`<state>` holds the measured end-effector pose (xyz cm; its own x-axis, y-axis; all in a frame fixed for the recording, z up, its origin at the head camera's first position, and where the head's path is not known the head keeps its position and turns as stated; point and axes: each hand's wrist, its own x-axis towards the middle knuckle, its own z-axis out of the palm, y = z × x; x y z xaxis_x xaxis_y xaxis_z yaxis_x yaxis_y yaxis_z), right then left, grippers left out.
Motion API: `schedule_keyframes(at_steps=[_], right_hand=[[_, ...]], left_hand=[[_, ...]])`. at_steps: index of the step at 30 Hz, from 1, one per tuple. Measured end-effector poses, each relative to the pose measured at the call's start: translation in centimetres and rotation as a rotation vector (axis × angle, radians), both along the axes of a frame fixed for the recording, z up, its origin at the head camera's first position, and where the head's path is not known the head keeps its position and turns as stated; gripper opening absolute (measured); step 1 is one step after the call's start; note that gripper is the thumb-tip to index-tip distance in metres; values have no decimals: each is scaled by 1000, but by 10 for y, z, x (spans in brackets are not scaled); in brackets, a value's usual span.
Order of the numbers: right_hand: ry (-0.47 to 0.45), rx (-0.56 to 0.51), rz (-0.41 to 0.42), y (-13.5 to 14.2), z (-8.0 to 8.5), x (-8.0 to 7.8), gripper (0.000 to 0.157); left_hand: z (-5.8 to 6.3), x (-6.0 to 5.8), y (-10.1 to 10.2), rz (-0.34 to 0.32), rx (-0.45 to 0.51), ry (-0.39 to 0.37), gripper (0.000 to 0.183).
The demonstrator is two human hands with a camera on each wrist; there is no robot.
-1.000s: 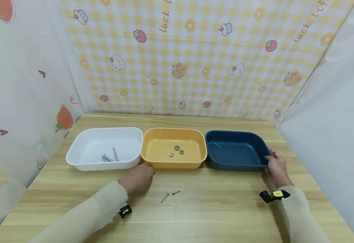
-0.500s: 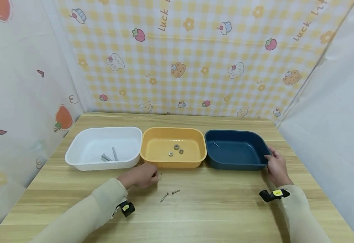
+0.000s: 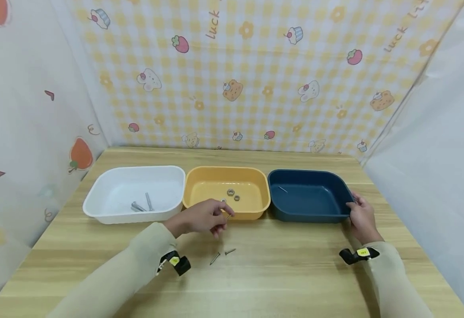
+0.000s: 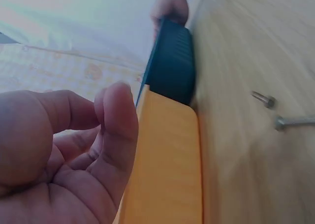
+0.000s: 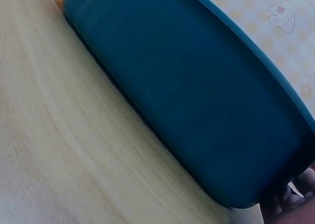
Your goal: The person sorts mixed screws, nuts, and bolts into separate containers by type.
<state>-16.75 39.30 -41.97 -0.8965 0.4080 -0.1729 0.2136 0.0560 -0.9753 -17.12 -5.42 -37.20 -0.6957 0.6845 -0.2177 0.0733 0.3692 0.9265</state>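
Note:
My left hand [image 3: 206, 215] pinches a small screw [image 3: 229, 217] between thumb and index finger, over the front rim of the yellow tray [image 3: 252, 215]. Thumb and index tips meet in the left wrist view, where the screw is hidden. Several nuts [image 3: 230, 192] lie in the yellow tray, one partly covered by the hand. At the right end of the dark blue tray [image 3: 307, 217], my right hand [image 3: 363, 218] grips the corner, thumb at the rim. A small screw [image 3: 283, 189] lies inside that tray. Two more, a longer screw [image 3: 214, 258] and a shorter screw [image 3: 230, 251], lie on the table.
To the left stands a white tray [image 3: 132, 218] with several bolts [image 3: 138, 206] in it. All three trays stand side by side in a row on the wooden table [image 3: 279, 274]. Behind them hangs a checked cloth [image 3: 256, 110]; pale sheets flank both sides.
My left hand has lifted from the table in front of the yellow tray and moved right, now with a screw in its fingertips. The right hand stays at the dark blue tray.

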Motion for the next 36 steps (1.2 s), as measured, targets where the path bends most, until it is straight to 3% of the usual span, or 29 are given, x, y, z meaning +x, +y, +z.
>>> schedule_keyframes(at_steps=[14, 28, 32, 36], right_hand=[[19, 7, -3, 2, 2, 0, 54], [30, 47, 2, 2, 0, 2, 54], [-7, 63, 12, 3, -1, 2, 55], [-8, 80, 9, 2, -1, 0, 54]], left_hand=[[18, -33, 51, 114, 227, -212, 31], [18, -57, 124, 192, 348, -335, 25], [15, -60, 145, 220, 382, -416, 29], [16, -65, 163, 284, 454, -555, 42]])
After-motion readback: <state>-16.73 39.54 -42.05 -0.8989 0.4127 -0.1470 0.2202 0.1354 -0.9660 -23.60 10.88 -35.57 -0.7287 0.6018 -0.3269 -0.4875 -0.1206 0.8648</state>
